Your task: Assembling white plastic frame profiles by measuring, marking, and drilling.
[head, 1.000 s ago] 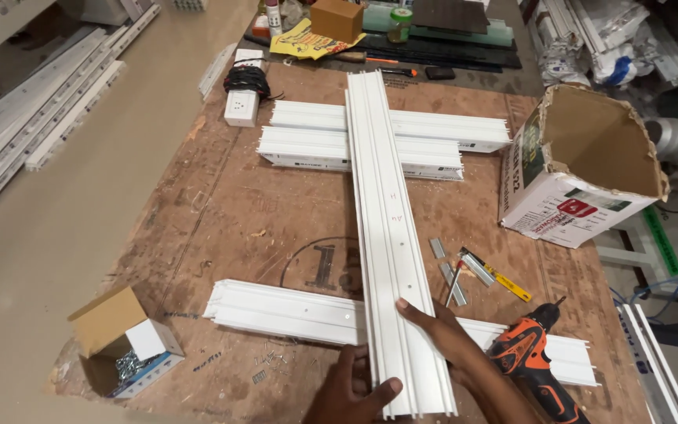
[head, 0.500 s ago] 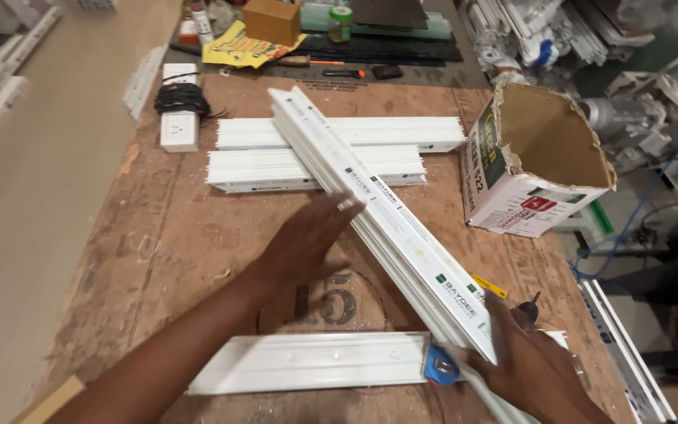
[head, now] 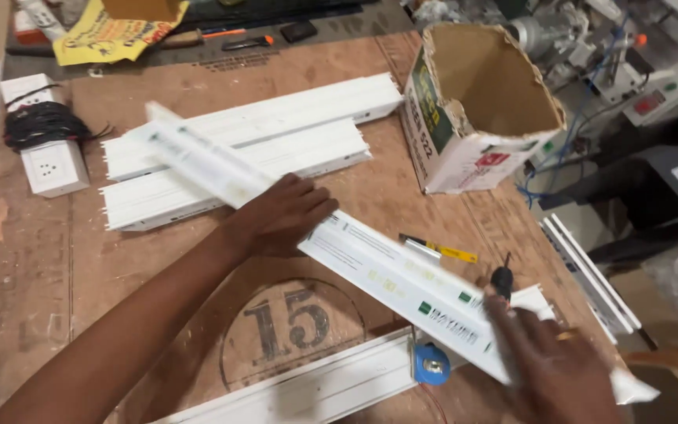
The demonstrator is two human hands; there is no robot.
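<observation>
A long white plastic channel strip (head: 370, 263) lies slanted across the wooden table (head: 158, 267), from upper left to lower right. My left hand (head: 280, 216) rests flat on its middle, fingers closed over it. My right hand (head: 555, 369) holds its near end at the lower right. Two more white channel lengths (head: 237, 153) lie side by side under the strip's far end. Another white length (head: 315, 389) lies along the table's near edge, with a blue tape measure (head: 431, 363) beside it.
An open cardboard box (head: 476, 110) stands at the right. A white socket box with a coiled black cable (head: 45, 141) sits at the left. A yellow-handled tool (head: 441, 250) and a drill tip (head: 502, 280) lie near my right hand. Yellow paper and tools line the far edge.
The long strip has swung from straight down the table to a slant. My left hand moved up from its near end to its middle; my right hand took the near end.
</observation>
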